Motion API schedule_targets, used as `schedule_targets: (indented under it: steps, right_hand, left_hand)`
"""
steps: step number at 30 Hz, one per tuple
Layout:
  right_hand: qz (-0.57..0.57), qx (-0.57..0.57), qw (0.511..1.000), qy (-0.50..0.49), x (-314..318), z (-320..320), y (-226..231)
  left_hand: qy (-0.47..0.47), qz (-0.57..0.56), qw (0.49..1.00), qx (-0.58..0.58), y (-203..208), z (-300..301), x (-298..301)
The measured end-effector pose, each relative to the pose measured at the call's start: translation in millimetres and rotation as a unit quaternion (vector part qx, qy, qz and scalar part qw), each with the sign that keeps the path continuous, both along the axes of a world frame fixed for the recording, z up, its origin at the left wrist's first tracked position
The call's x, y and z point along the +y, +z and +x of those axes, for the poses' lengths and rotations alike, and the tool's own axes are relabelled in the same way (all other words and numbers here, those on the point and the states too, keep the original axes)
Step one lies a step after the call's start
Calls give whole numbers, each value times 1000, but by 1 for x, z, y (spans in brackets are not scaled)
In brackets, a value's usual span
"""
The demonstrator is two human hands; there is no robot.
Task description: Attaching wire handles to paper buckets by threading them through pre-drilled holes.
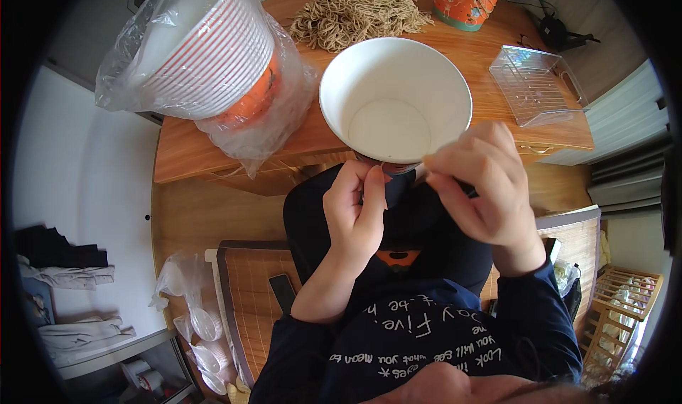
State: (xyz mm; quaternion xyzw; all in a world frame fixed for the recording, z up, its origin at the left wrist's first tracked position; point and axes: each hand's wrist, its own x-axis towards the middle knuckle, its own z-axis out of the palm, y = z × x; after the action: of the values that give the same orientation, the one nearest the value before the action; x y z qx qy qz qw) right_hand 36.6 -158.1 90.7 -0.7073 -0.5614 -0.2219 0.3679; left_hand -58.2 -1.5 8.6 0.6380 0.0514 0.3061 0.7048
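A large paper bucket [391, 84], white inside, stands with its mouth toward me at the near edge of the wooden table. A small dark spot, perhaps a hole, shows at its near rim. Just below that rim my left hand [355, 208] is closed, thumb and forefinger pinched together. My right hand [490, 184] is raised at the bucket's right side, its fingers also pinched and slightly blurred. Whatever either hand holds is too small or hidden to make out. Beyond the bucket lies a heap of beige cords [359, 14].
Nested paper buckets [213, 56] in clear plastic stand on the table's left. At the far right are an orange bucket [462, 4] with cords over it and a clear plastic tray [534, 84]. A phone [282, 290] lies on the mat by my left arm.
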Motion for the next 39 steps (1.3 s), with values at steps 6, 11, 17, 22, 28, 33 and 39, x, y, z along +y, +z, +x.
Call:
schedule_targets:
  steps: [6, 11, 17, 22, 28, 33, 39]
  right_hand:
    - [-87, 44, 995, 22, 26, 32, 28]
    - [-222, 145, 961, 83, 42, 52, 41]
    - [-300, 160, 926, 165, 52, 63, 36]
    - [-356, 232, 890, 162, 52, 62, 44]
    - [-120, 73, 989, 55, 41, 48, 39]
    - [13, 76, 997, 27, 18, 0, 32]
    - [54, 60, 997, 5, 20, -46, -36]
  left_hand:
    - [0, 6, 1000, 18, 2, -1, 1]
    - [15, 27, 1000, 4, -3, 2, -1]
    - [-9, 20, 1000, 19, 5, 1, -3]
    - [-22, 23, 999, 18, 2, 1, -1]
    - [27, 29, 996, -74, -8, -3, -4]
    - [-52, -7, 996, -67, -7, -16, 10]
    - [-129, 16, 991, -27, 5, -13, 12]
